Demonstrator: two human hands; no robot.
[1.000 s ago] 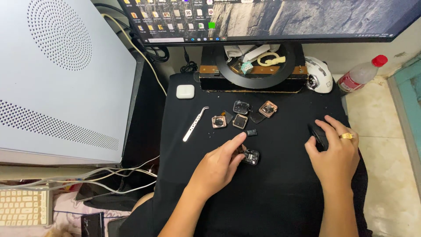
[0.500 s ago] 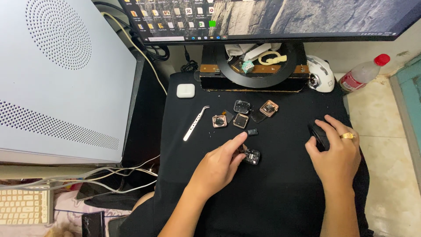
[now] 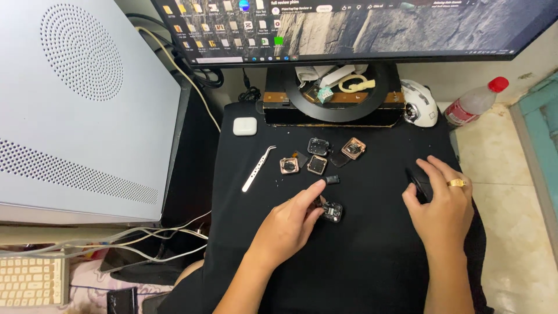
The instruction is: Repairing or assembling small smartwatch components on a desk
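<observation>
Left fingers (image 3: pixel 311 195) unmoved, touching watch case (image 3: pixel 332 211)

- Monitor screen (image 3: pixel 360 26), at 12 o'clock: wide, dark-framed, lit; rows of small coloured icons at its left, grey rocky picture across the rest.
- Plastic bottle (image 3: pixel 474 104), at 2 o'clock: lying tilted, red cap, pale label.

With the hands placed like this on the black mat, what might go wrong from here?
1. The left hand rests on a small dark square watch case while its forefinger touches a tiny black part; a slip might flick that part off the black mat.
2. The black mouse under the right hand may be hard to tell from small dark parts nearby.
3. The metal tweezers lie close to the mat's edge.
</observation>
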